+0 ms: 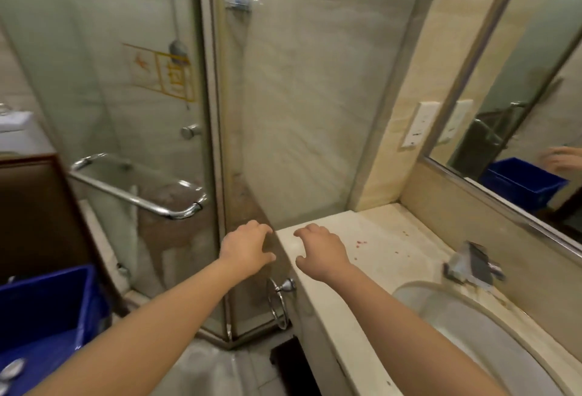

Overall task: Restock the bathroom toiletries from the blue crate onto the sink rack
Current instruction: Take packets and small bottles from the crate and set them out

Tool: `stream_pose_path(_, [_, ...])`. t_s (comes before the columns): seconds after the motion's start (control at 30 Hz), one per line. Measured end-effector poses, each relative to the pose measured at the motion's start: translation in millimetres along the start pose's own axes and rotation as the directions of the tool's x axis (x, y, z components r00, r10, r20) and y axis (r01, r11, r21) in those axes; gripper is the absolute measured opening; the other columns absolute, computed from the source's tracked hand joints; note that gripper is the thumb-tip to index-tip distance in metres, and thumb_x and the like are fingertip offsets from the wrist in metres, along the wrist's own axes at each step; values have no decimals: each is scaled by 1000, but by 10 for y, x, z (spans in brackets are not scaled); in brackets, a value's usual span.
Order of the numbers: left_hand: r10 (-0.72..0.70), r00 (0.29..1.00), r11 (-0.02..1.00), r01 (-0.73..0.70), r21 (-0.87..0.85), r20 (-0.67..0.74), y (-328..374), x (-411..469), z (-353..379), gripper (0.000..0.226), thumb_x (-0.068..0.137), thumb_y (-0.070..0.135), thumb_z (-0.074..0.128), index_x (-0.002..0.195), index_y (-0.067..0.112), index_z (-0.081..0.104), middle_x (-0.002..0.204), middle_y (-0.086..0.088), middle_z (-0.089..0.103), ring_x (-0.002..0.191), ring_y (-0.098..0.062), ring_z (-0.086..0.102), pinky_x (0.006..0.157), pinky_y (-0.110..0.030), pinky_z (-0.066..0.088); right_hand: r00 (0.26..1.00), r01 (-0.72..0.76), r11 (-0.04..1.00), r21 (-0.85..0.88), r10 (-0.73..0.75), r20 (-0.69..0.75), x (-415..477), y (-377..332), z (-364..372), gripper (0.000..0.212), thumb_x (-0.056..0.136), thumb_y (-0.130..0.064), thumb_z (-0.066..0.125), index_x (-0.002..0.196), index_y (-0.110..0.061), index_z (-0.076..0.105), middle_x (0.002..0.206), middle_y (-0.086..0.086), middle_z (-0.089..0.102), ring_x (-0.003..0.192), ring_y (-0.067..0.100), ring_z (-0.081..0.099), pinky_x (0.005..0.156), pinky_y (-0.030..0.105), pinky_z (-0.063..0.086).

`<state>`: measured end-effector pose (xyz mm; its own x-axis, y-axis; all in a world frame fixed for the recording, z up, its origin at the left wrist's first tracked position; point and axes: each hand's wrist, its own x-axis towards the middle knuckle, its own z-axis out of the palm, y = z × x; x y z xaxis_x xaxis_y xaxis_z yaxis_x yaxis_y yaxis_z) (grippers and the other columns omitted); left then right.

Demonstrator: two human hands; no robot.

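Note:
The blue crate [47, 317] stands at the lower left, with silvery items peeking out at its near corner. Both my arms reach forward, empty. My left hand [247, 249] hovers in front of the glass shower wall, fingers loosely curled, holding nothing. My right hand [321, 252] hovers over the left end of the cream marble counter [387, 247], fingers also loosely bent and empty. No sink rack is in view.
A white basin [466, 329] with a chrome tap [472, 265] lies at the lower right. A mirror [535, 112] runs along the right wall. The glass shower door carries a chrome handle [138, 194]. A towel ring [278, 301] hangs on the counter's side.

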<state>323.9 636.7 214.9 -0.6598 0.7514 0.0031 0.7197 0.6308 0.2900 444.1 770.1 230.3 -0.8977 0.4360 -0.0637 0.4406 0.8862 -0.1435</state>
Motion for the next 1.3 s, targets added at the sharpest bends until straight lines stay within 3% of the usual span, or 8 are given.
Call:
stream_pose_path(0.37, [-326,944,945,327,21,-45,-594,-676,-59,62,81,52,68,136,32,46,128,5,51,118,-18,53,90,-36,48,942,328,945,0,-327,72,182,-675,232,54,84,-29,57,137,-21,48,133,4,49,124,28,46,99,40,41])
stream_pose_path(0.8, [-626,763,776,630,-36,-161,-902,-1867,-184,59,80,50,70,133,32,49,123,7,53,106,-15,57,82,-37,53,737,669,743,33,-668,106,-77,-1639,413,54,85,-31,57,137,-23,49,131,3,50,125,26,47,99,38,43])
stream_pose_path(0.9, [-683,706,724,688,-45,-187,-965,-2145,-205,59,79,50,71,131,32,49,120,7,54,102,-15,57,78,-34,52,683,718,693,74,-720,119,-167,-1881,443,53,85,-31,57,136,-25,48,130,1,51,124,24,48,99,39,42])
stream_pose_path(1.1, [-758,614,638,768,-53,-221,-1206,-2568,-335,61,81,50,70,134,32,47,126,7,52,109,-15,56,85,-36,52,592,791,601,110,-799,105,-313,-2409,505,52,85,-34,58,135,-27,50,128,-2,53,121,21,50,96,37,44])
stream_pose_path(1.3, [-788,570,598,799,-65,-233,-1629,-2878,-485,60,83,48,69,136,31,46,131,6,50,112,-15,56,87,-37,52,552,820,563,102,-825,117,-355,-3019,599,59,86,-27,59,143,-24,43,136,-1,50,124,20,48,98,35,45])
